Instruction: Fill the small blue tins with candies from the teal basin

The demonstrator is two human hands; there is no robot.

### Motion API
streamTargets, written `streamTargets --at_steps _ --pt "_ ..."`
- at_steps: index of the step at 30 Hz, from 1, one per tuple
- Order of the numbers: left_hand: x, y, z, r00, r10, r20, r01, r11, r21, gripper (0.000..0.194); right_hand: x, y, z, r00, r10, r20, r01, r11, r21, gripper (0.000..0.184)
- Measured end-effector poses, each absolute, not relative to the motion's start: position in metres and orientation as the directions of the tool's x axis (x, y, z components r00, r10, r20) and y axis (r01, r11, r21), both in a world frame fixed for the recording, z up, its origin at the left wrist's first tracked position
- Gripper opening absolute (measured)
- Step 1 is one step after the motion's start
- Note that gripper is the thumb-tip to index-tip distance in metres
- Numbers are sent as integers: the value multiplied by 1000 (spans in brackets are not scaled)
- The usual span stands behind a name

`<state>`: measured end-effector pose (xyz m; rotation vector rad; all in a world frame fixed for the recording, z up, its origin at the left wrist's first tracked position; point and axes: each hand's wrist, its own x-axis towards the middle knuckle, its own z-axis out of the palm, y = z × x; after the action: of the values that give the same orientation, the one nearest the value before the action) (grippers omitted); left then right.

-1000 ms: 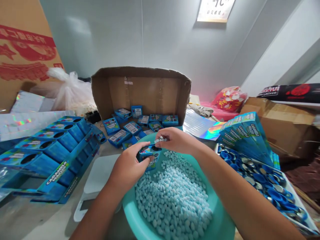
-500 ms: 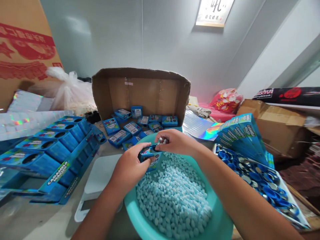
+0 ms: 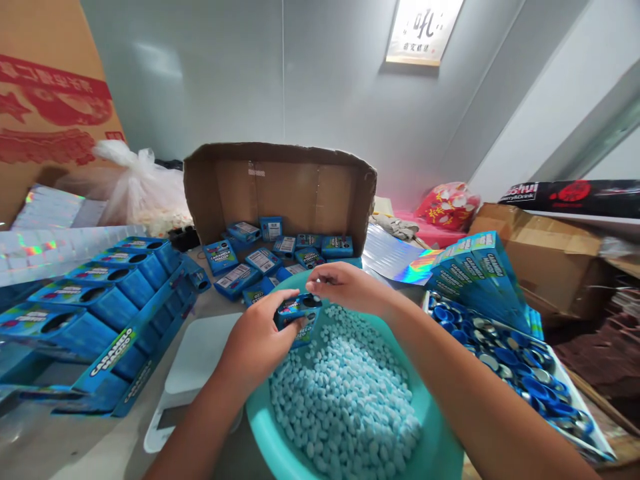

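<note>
My left hand (image 3: 257, 343) holds a small blue candy box (image 3: 299, 313) with a round hole on top, above the far side of a teal basin (image 3: 440, 440). The basin is heaped with pale blue candies (image 3: 345, 393). My right hand (image 3: 347, 288) hovers just right of the box, fingers pinched together over its hole. Whether candies are still between those fingers is hidden.
An open cardboard carton (image 3: 280, 190) behind the basin holds several small blue boxes (image 3: 250, 257). Blue display trays (image 3: 107, 300) lie at left, a white scale (image 3: 193, 367) beside the basin, a tray of blue caps (image 3: 505, 363) and flat blue cartons (image 3: 480, 270) at right.
My right hand's pinched fingers dropped closer to the box's hole; the white candies seen between them earlier no longer show. The view shifted slightly.
</note>
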<state>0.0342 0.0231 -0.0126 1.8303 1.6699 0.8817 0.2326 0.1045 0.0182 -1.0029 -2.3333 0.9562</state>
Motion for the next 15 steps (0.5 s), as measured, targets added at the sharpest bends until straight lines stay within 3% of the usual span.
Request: streamTargets --at_steps 5,11,15 --pt "34 22 -11 46 990 133 659 -130 741 44 235 106 15 -623 776 98 485 482 -730 36" --pt "34 22 -12 33 992 125 650 -116 751 43 235 107 19 -630 770 105 541 531 -652 15" --pt "34 22 -14 40 991 127 655 -122 745 43 234 104 23 -639 763 94 565 550 -615 13"
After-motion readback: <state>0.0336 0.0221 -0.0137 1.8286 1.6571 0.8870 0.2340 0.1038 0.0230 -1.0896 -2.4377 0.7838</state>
